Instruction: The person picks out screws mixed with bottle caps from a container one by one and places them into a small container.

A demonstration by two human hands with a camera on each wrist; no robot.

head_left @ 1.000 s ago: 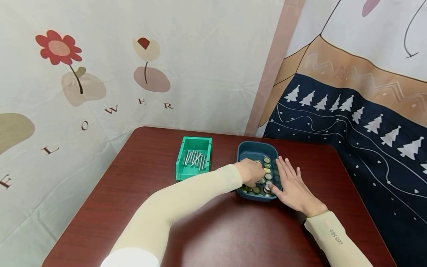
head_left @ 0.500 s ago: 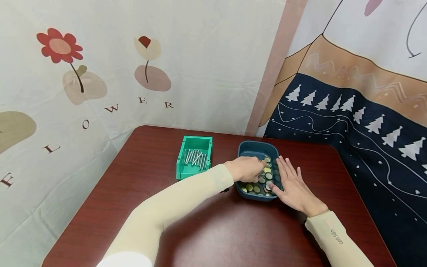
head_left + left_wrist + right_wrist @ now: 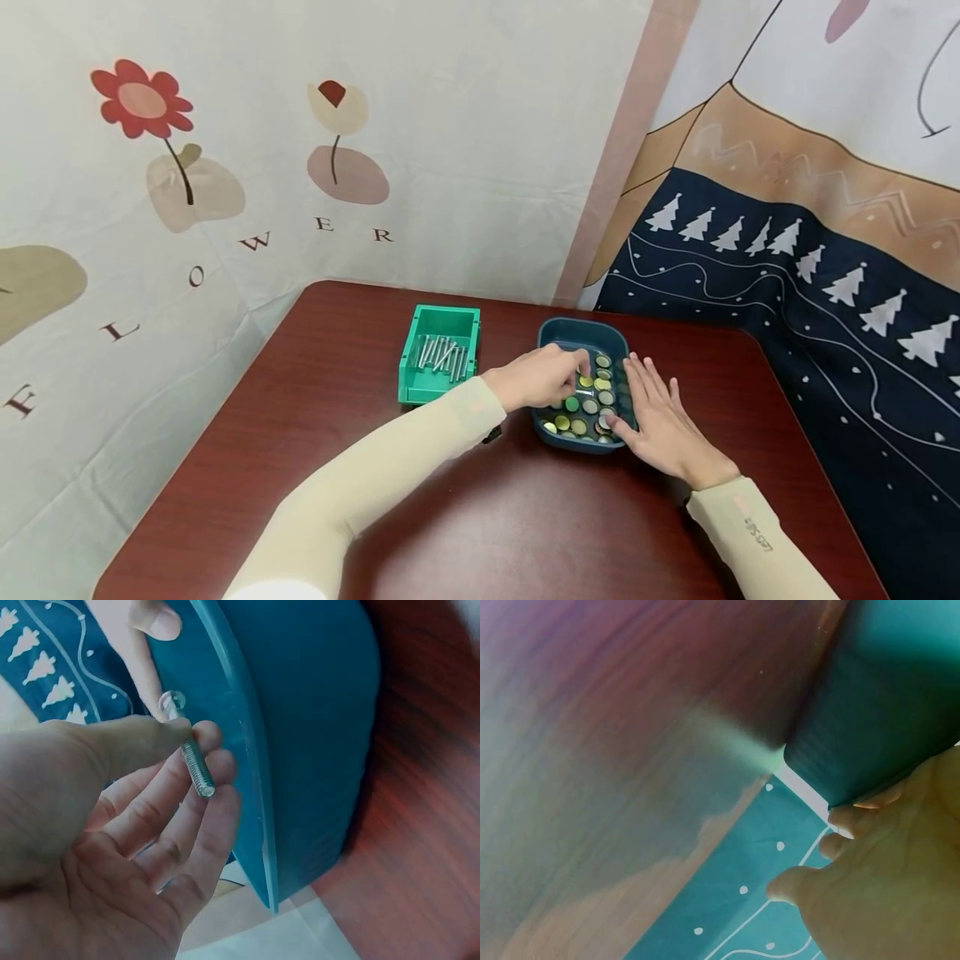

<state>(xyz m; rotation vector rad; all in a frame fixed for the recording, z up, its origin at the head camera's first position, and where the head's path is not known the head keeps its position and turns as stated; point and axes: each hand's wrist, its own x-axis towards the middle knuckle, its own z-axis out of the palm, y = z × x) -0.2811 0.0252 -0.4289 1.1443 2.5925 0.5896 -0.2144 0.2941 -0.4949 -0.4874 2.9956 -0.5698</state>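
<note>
In the left wrist view my left hand (image 3: 142,817) pinches a silver bolt (image 3: 197,766) between thumb and fingers, its threaded end pointing towards the palm side. That hand (image 3: 538,375) is above the dark blue bin (image 3: 583,327), over its left rim. Inside the bin lie several round bottle caps (image 3: 578,427), gold, silver and one green. My right hand (image 3: 669,423) lies against the bin's right side with straight fingers, its thumb over the rim. The right wrist view shows that hand (image 3: 885,862) beside the bin's outer wall (image 3: 877,712).
To the left of the bin stands a green bin (image 3: 427,393) with several silver bolts (image 3: 442,357) in it. Both bins are near the back of the dark red table (image 3: 480,517). Printed cloths (image 3: 480,150) hang behind it and along its right side.
My left hand has risen from among the caps and shifted left, uncovering more of them, with the bolt now visible in its grip. The right hand stays at the bin's side.
</note>
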